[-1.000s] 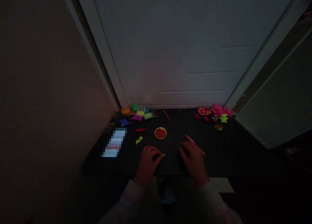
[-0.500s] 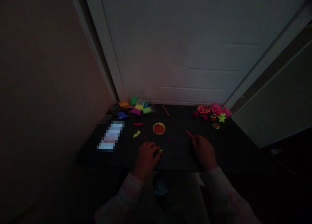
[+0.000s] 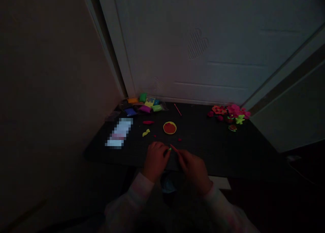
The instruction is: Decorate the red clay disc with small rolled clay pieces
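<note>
At the front of the dark table, my left hand (image 3: 155, 160) is closed on a small light-green piece of clay (image 3: 170, 149) that pokes out past the fingertips. My right hand (image 3: 194, 168) grips a thin pink modelling tool (image 3: 174, 147), its tip right by the green piece; whether they touch I cannot tell. Just beyond the hands lies a round yellow-rimmed disc (image 3: 170, 127) with an orange-red middle. Small red bits, one of them a red lump (image 3: 179, 139), rest near it. To the left are a yellow piece of clay (image 3: 146, 133) and a red clay roll (image 3: 148, 122).
Several coloured clay packets (image 3: 145, 109) are heaped at the back left. A blurred-out bright rectangle (image 3: 119, 133) lies on the left. Another pink stick (image 3: 177, 109) is at the back. Pink, red and yellow-green clay figures (image 3: 235, 111) cluster at the back right, before a white door (image 3: 162, 57).
My right hand has moved left with the pink tool, bringing its tip to the green piece in my left hand. The whole view has shifted slightly.
</note>
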Tool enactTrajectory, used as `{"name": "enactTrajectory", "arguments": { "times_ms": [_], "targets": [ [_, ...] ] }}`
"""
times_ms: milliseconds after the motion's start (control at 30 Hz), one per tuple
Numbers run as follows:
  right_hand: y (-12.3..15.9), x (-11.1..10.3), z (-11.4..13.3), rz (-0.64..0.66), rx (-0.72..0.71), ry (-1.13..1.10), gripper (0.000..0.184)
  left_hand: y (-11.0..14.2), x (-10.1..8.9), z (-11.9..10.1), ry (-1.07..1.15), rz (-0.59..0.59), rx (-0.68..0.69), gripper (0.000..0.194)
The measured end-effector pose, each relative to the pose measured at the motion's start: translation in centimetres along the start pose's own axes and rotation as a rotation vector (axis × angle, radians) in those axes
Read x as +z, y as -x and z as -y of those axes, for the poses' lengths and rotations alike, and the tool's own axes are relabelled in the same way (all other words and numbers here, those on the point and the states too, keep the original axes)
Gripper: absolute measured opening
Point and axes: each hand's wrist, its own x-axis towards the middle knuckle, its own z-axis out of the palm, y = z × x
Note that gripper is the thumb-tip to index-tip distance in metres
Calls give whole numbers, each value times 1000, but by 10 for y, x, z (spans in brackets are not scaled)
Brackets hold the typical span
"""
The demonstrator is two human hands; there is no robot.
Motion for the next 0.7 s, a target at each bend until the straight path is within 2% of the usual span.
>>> {"name": "enactTrajectory", "arguments": {
  "times_ms": [167, 700],
  "targets": [
    [1, -2, -2, 44, -57, 76, 27, 0, -1, -1, -13, 6, 5, 12],
    [1, -1, -2, 73, -115, 270, 26, 0, 1, 0, -18, 0, 16, 10]
  ]
}}
